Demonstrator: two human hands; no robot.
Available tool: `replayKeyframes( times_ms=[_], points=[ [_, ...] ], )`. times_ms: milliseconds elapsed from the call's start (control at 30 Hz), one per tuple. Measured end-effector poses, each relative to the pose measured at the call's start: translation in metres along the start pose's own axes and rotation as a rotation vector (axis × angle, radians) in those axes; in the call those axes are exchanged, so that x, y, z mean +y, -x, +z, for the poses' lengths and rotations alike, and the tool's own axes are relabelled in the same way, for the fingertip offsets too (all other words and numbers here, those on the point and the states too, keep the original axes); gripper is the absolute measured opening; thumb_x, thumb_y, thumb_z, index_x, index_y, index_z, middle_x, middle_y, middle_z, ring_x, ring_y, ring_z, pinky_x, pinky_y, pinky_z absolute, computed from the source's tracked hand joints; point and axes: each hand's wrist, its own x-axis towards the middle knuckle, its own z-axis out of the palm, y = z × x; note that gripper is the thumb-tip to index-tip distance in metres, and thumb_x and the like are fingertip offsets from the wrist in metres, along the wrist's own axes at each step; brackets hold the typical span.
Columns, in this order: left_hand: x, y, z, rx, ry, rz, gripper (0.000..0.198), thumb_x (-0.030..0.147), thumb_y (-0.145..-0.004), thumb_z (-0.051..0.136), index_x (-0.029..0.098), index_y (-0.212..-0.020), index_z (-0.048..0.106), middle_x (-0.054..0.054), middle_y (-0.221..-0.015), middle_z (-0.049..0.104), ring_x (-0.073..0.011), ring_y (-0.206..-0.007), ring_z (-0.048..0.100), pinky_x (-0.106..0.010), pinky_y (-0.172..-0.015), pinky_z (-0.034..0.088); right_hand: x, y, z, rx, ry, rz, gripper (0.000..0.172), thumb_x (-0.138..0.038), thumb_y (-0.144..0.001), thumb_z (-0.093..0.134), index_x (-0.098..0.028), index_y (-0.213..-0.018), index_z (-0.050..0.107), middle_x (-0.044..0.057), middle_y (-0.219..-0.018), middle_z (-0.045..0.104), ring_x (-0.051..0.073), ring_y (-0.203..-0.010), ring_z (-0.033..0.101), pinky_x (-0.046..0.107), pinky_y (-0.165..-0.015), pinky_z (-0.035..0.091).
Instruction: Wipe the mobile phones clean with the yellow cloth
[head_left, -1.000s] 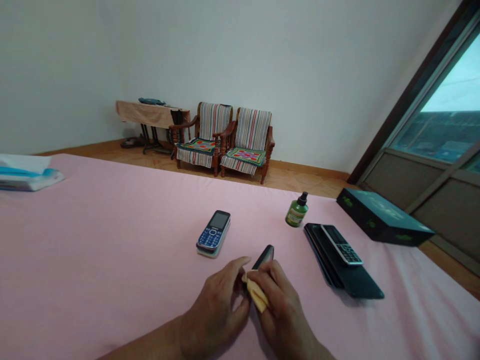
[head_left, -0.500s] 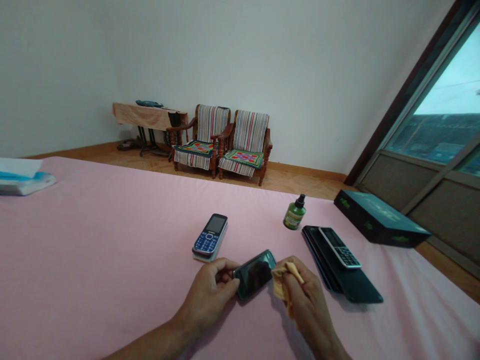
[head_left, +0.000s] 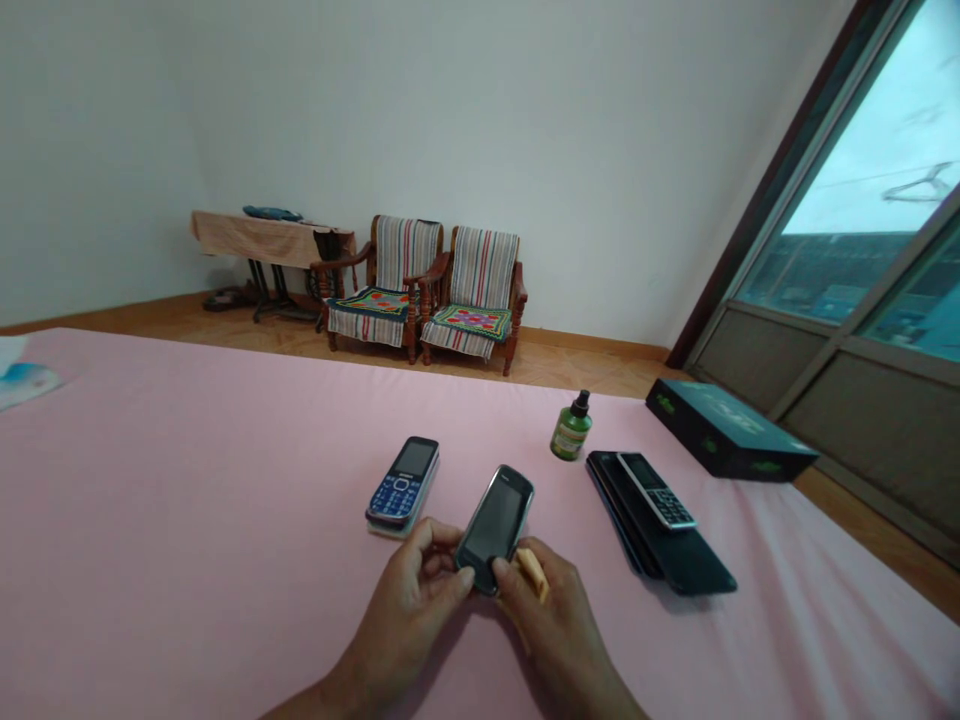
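While hands [head_left: 409, 605] hold a phone [head_left: 496, 522], a green bottle [head_left: 571, 434] stands beyond.

I count two hands [head_left: 411, 592] [head_left: 553, 602], one cloth [head_left: 533, 573], at least three phones [head_left: 496, 518] [head_left: 402, 490] [head_left: 657, 491], one spray bottle [head_left: 571, 435], one box [head_left: 731, 430], two armchairs [head_left: 409, 252] [head_left: 484, 265] and two seat mats [head_left: 379, 302] [head_left: 474, 320]; the dark cases [head_left: 696, 565] I cannot count surely.

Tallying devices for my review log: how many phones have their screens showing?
3: a dark phone in the left hand and right hand; a blue keypad phone further left, atop something pale; a silver-edged phone on the dark stack at right. Others may be hidden underneath.
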Motion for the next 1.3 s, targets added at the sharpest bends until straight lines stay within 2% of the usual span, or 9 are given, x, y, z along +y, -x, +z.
replayKeyframes(
  times_ms=[233, 367, 533, 633, 733, 800, 867, 1067, 1300],
  points=[
    [-0.01, 0.0, 0.006, -0.154, 0.1, -0.045, 0.032, 0.034, -0.08, 0.073, 0.016, -0.1, 0.056, -0.007, -0.087, 0.069, -0.0216, -0.083, 0.067, -0.034, -0.075, 0.052, -0.005, -0.006, -0.014, -0.134, -0.103, 0.25, 0.037, -0.053, -0.082, 0.058, -0.016, -0.078, 0.053, -0.008, -0.056, 0.039, 0.006, -0.043, 0.029, 0.019, -0.039, 0.02],
    [-0.014, 0.003, 0.008, -0.101, -0.193, 0.031, 0.052, 0.018, -0.076, 0.067, 0.017, -0.126, 0.052, -0.013, -0.114, 0.065, -0.0253, -0.101, 0.064, -0.037, -0.083, 0.052, -0.008, -0.014, -0.03, -0.065, 0.21, 0.2, 0.038, -0.05, -0.083, 0.05, -0.015, -0.07, 0.055, -0.005, -0.055, 0.044, 0.009, -0.047, 0.038, 0.021, -0.042, 0.026],
    [-0.021, 0.009, 0.004, -0.098, -0.463, 0.171, 0.053, 0.013, -0.076, 0.063, 0.022, -0.128, 0.055, -0.013, -0.125, 0.062, -0.0278, -0.117, 0.057, -0.046, -0.103, 0.044, -0.006, -0.024, -0.049, 0.014, 0.461, 0.177, 0.035, -0.042, -0.078, 0.053, -0.019, -0.051, 0.051, -0.005, -0.043, 0.041, 0.011, -0.041, 0.038, 0.023, -0.04, 0.023],
    [-0.025, 0.01, 0.001, -0.135, -0.534, 0.213, 0.054, 0.01, -0.075, 0.062, 0.022, -0.128, 0.056, -0.012, -0.123, 0.063, -0.0282, -0.116, 0.059, -0.048, -0.104, 0.043, -0.01, -0.027, -0.066, 0.109, 0.609, 0.091, 0.034, -0.037, -0.073, 0.061, -0.02, -0.046, 0.05, -0.003, -0.044, 0.043, 0.013, -0.046, 0.042, 0.025, -0.046, 0.028],
    [-0.029, 0.01, -0.002, -0.127, -0.534, 0.227, 0.052, 0.01, -0.077, 0.061, 0.022, -0.128, 0.055, -0.012, -0.121, 0.065, -0.0266, -0.113, 0.061, -0.045, -0.102, 0.047, -0.021, -0.032, -0.094, 0.277, 0.781, -0.015, 0.019, -0.034, -0.079, 0.057, -0.019, -0.075, 0.068, 0.006, -0.069, 0.061, 0.021, -0.066, 0.056, 0.03, -0.059, 0.038],
    [-0.029, 0.009, -0.003, -0.125, -0.546, 0.222, 0.051, 0.011, -0.077, 0.06, 0.022, -0.126, 0.056, -0.011, -0.119, 0.065, -0.0259, -0.111, 0.062, -0.043, -0.1, 0.048, -0.028, -0.035, -0.115, 0.491, 1.123, -0.067, 0.031, -0.034, -0.084, 0.05, -0.018, -0.105, 0.068, 0.013, -0.097, 0.064, 0.025, -0.077, 0.062, 0.034, -0.063, 0.042],
    [-0.027, 0.009, -0.003, -0.132, -0.583, 0.207, 0.049, 0.01, -0.076, 0.06, 0.022, -0.124, 0.058, -0.01, -0.117, 0.065, -0.0256, -0.111, 0.062, -0.042, -0.1, 0.048, -0.032, -0.038, -0.132, 0.563, 1.333, 0.026, 0.04, -0.038, -0.088, 0.045, -0.017, -0.118, 0.062, 0.016, -0.11, 0.06, 0.027, -0.078, 0.065, 0.036, -0.062, 0.045],
    [-0.013, 0.008, -0.001, -0.144, -0.643, 0.202, 0.044, 0.01, -0.074, 0.058, 0.02, -0.117, 0.063, -0.01, -0.111, 0.067, -0.0259, -0.106, 0.063, -0.041, -0.096, 0.05, -0.031, -0.043, -0.147, 0.511, 1.484, 0.254, 0.048, -0.049, -0.09, 0.039, -0.014, -0.114, 0.061, 0.019, -0.109, 0.06, 0.033, -0.091, 0.067, 0.041, -0.069, 0.05],
    [-0.008, 0.006, 0.001, -0.163, -0.657, 0.211, 0.038, 0.009, -0.073, 0.059, 0.019, -0.109, 0.065, -0.009, -0.107, 0.068, -0.0256, -0.102, 0.063, -0.04, -0.093, 0.05, -0.029, -0.05, -0.153, 0.473, 1.459, 0.293, 0.046, -0.051, -0.087, 0.041, -0.014, -0.098, 0.066, 0.019, -0.105, 0.061, 0.034, -0.088, 0.068, 0.041, -0.065, 0.049]
  ],
)
